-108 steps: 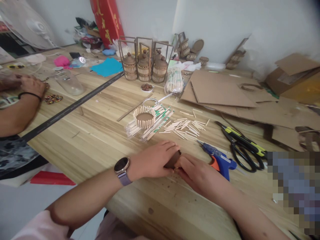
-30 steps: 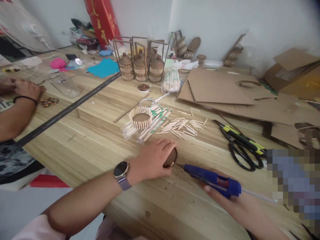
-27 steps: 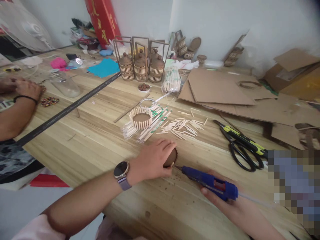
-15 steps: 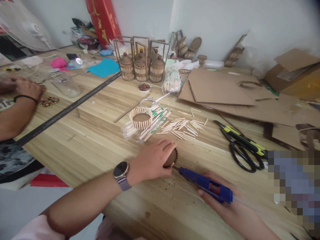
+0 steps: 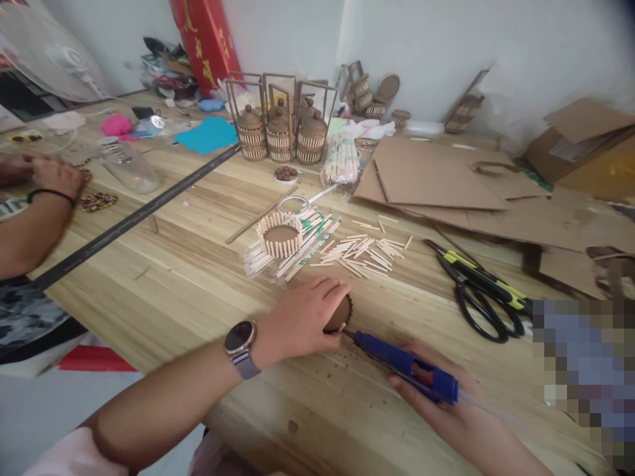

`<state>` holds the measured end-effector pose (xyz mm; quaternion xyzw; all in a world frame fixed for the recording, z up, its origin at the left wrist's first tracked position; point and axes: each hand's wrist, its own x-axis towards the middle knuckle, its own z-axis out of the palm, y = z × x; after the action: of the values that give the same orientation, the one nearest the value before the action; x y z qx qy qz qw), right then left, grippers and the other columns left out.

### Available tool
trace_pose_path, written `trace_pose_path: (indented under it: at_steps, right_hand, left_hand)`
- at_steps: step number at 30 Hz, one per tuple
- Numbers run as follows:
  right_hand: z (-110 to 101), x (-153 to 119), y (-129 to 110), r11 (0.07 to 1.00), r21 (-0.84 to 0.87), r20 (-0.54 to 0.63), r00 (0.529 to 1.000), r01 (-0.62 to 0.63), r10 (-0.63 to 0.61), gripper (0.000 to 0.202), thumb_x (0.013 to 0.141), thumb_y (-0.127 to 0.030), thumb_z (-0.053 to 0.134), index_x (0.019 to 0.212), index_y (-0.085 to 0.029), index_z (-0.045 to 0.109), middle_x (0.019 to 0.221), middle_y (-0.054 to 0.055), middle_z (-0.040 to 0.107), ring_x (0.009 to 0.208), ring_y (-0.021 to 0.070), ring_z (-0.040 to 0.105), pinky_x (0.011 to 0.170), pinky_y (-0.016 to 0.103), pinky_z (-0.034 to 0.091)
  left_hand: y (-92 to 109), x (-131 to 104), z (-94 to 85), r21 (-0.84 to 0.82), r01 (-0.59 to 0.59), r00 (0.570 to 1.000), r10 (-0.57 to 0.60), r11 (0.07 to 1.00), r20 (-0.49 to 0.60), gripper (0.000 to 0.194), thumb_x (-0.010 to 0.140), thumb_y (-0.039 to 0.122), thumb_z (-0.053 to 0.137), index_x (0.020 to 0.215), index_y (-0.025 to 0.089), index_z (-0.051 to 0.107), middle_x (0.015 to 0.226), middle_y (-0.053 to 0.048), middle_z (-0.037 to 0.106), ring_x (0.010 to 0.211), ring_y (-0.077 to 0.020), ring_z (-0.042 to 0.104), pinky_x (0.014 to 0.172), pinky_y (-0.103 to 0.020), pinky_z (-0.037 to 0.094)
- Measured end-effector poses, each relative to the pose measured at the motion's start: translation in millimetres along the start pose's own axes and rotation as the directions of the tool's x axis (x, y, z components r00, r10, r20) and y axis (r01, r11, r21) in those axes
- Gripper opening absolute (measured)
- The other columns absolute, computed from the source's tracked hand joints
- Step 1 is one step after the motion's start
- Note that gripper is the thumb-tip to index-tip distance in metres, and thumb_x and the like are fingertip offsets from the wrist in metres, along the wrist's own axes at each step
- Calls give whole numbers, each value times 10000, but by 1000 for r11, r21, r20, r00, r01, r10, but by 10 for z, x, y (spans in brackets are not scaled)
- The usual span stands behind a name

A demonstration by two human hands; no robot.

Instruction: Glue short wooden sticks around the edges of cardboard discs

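My left hand (image 5: pixel 310 314) is closed on the edge of a round brown cardboard disc (image 5: pixel 340 315), partly hidden under its fingers. A short pale stick stands at the disc's near edge by the thumb. My right hand (image 5: pixel 441 390) grips a blue hot glue gun (image 5: pixel 407 365), its nozzle pointing left at the disc's near edge, close to my left fingertips. Beyond the left hand, a brown disc ringed with upright sticks (image 5: pixel 281 237) rests on wrapped stick packets (image 5: pixel 307 248). Loose cut sticks (image 5: pixel 364 251) lie scattered to its right.
Black scissors (image 5: pixel 479 304) and a yellow-black utility knife (image 5: pixel 489 277) lie at right. Cardboard sheets (image 5: pixel 441 175) are stacked behind. Several lidded stick baskets with handles (image 5: pixel 282 135) stand at the back, near a dish of brown beads (image 5: pixel 286 174). Another person's hands (image 5: pixel 54 178) work at left.
The glue gun and my right hand have shifted very slightly left. My left hand and the disc stay in place.
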<state>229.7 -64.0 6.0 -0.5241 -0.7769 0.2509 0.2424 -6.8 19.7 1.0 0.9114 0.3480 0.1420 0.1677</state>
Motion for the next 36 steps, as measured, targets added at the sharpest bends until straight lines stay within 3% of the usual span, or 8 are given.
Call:
trace_pose_path:
  at_steps: [24,36]
  right_hand:
    - [53,-34,70,1000,-5,4,1000,-10,10,173,880,-358,566,754,-244,536,655,-24,571,575,156,617,524,265,499]
    - [66,-49,101,1000,-26,-17,1000,-10,9,167,871,-360,577,749,-249,556,680,-4,615,616,168,629,549,272,510]
  left_hand:
    - [3,-5,-9,-8,-15,1000,15,1000,-7,650,768,299,689,1315,100,401,1350,-179,507,1279,-310,450,1086,-449,376]
    - [-6,-11,6,-21,-13,1000,12,1000,-14,626,784,303,659,1324,144,385,1359,-158,505,1287,-307,445,1082,-474,377]
